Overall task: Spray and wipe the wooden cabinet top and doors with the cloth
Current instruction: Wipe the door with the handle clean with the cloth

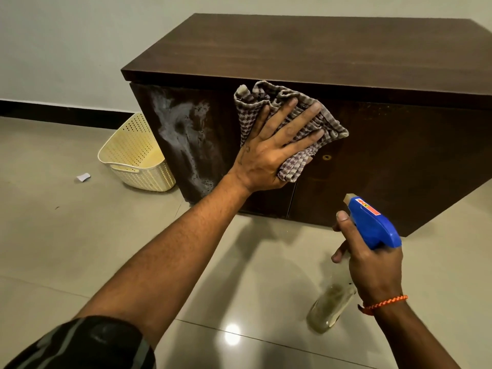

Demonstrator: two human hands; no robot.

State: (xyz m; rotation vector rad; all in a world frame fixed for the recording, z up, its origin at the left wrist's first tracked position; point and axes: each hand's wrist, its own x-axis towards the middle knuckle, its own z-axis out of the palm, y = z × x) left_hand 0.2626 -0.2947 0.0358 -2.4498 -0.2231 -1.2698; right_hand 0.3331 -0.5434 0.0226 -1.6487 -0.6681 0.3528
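A dark wooden cabinet (306, 49) stands against the wall, its doors facing me. My left hand (269, 153) presses a checked grey-brown cloth (269, 99) flat against the left door, fingers spread over it. A whitish wet smear (183, 134) covers the left part of that door. A small round keyhole (326, 157) shows on the right door (399, 161). My right hand (372, 267) grips a clear spray bottle (330, 304) with a blue trigger head (372, 222), held low in front of the right door, nozzle towards the cabinet.
A cream perforated plastic basket (135, 155) leans on the floor at the cabinet's left end. A small white scrap of paper (83, 177) lies on the glossy beige floor tiles (80, 235). A black skirting strip (53, 110) runs along the wall.
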